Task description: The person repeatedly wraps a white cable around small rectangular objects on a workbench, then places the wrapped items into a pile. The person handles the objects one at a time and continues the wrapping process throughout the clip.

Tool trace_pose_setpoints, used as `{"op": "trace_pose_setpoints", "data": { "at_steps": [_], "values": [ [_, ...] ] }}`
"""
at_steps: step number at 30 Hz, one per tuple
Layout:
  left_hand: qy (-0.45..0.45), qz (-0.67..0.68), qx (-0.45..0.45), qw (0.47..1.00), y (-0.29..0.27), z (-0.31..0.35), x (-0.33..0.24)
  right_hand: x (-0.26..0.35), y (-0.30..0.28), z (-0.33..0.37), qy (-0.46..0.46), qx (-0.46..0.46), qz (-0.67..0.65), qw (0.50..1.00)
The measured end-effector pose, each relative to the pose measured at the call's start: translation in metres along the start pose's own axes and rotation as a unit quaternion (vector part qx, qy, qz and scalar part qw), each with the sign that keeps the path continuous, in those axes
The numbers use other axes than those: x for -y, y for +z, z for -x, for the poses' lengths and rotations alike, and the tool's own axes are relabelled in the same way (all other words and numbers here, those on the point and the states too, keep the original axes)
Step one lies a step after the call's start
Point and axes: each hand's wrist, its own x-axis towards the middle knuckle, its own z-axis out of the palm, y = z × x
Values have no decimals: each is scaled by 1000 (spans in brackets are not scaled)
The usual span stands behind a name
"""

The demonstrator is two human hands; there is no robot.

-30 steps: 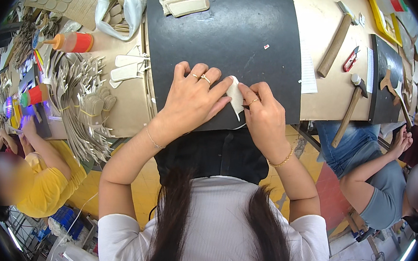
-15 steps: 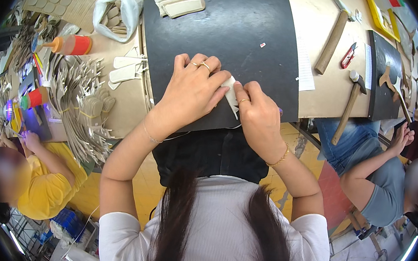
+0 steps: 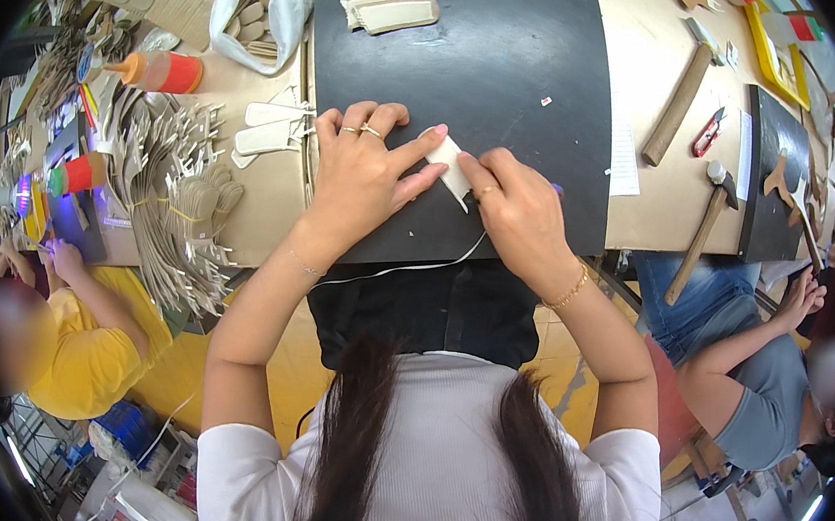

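Fingers (image 3: 418, 155) of both hands are pinching a small white piece (image 3: 451, 168), pressing it flat against the black mat (image 3: 477, 55) for support.

Tan surface (image 3: 241, 213) carrying a black mat (image 3: 515, 79), hammer (image 3: 699, 227), orange bottle (image 3: 159, 71), white bag (image 3: 261, 9), bundled cut-outs (image 3: 176, 207).

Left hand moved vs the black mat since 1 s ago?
No clear move: the left hand stays on the black mat, pressing the small white piece.

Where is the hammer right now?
In the head view, the hammer lies on the right of the table, beside the wooden stick and red cutter.
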Motion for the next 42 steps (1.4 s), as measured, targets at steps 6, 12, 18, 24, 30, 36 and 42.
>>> {"op": "trace_pose_setpoints", "data": {
  "at_steps": [6,12,18,24,30,36,42],
  "values": [
    [-5,4,7,1000,0,-2,0,-1,-12,20,3,23,22,999],
    [-4,7,8,1000,-2,-2,-1,-1,-16,22,-10,33,32,999],
    [-7,17,17,1000,-3,-4,-2,1,-18,18,-20,49,56,997],
    [-24,38,57,997,-8,-9,-7,10,-25,19,-21,99,116,988],
    [-52,77,71,993,-10,-13,-11,7,-35,19,33,114,52,992],
    [-173,241,124,947,-17,-16,-6,16,-58,23,207,98,-52,972],
    [-251,365,116,889,-49,-4,-8,21,-56,21,229,22,-154,961]
  ]
}}
